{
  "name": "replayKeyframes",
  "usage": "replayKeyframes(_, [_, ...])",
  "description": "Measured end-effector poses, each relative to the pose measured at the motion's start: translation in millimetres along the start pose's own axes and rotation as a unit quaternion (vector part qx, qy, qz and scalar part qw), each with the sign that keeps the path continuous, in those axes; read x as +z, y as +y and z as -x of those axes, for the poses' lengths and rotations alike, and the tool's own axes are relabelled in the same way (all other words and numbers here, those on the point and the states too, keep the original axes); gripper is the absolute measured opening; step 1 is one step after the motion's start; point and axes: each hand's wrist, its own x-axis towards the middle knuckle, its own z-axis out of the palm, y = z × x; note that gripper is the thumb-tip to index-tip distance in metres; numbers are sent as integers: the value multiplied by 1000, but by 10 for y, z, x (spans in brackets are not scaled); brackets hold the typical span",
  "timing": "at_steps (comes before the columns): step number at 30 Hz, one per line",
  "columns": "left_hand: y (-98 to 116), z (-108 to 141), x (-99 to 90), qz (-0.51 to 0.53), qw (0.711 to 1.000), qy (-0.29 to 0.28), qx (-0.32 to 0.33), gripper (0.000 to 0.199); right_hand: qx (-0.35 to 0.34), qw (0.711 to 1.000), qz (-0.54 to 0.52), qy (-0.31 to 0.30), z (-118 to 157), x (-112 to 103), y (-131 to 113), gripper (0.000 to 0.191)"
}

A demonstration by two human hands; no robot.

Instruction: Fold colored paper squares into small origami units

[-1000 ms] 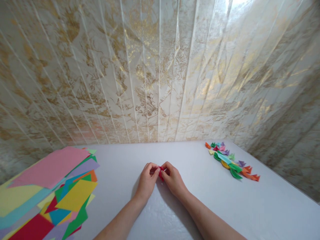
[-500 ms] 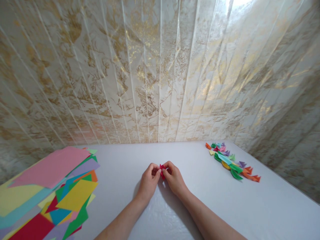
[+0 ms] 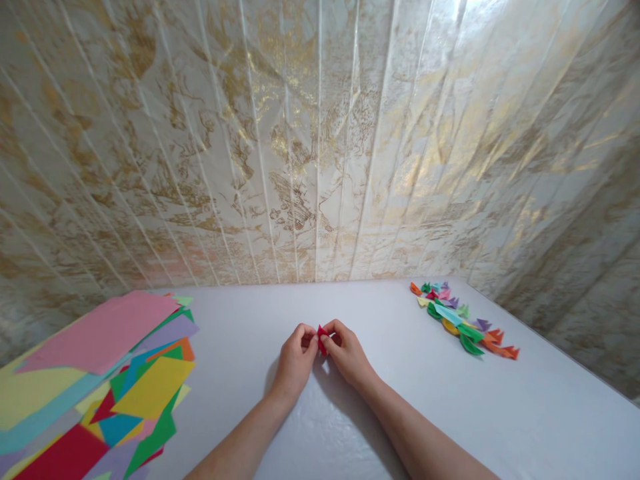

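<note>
A small piece of folded red paper (image 3: pixel 321 340) is pinched between my two hands, just above the white table. My left hand (image 3: pixel 296 355) has thumb and forefinger closed at its left side. On the other side, my right hand (image 3: pixel 346 350) grips it between thumb and fingers. A pointed tip sticks up above the fingertips, and part of the paper is hidden behind them.
Sheets of coloured paper lie in a loose pile at the left, with a pink sheet (image 3: pixel 107 330) and a yellow sheet (image 3: pixel 154 389) on top. Small folded paper pieces (image 3: pixel 450 317) form a cluster at the right. A gold-patterned curtain (image 3: pixel 295 147) hangs behind the white table (image 3: pixel 240 313).
The red paper looks narrower between the fingers, with fewer points showing than before. Both hands remain in nearly the same place, and the view has shifted slightly.
</note>
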Motion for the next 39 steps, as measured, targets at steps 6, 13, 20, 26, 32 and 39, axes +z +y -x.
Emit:
replayKeyframes(6, [-49, -8, 37, 25, 1000, 10, 1, 10, 0, 1000, 6, 11, -8, 6, 21, 9])
replayKeyframes(13, [-21, 6, 39, 32, 999, -3, 5, 8, -7, 1000, 8, 12, 7, 1, -16, 10])
replayKeyframes(20, [7, -7, 6, 20, 1000, 8, -7, 16, -7, 1000, 14, 22, 13, -5, -42, 17])
replayKeyframes(26, [-22, -38, -23, 15, 999, 28, -20, 17, 0, 1000, -7, 8, 7, 13, -11, 15])
replayKeyframes(32, [23, -1, 3, 33, 999, 5, -5, 14, -1, 1000, 6, 15, 23, 20, -39, 12])
replayKeyframes(39, [83, 4, -14, 39, 999, -11, 0, 19, -3, 999, 34, 1, 35, 0, -64, 17])
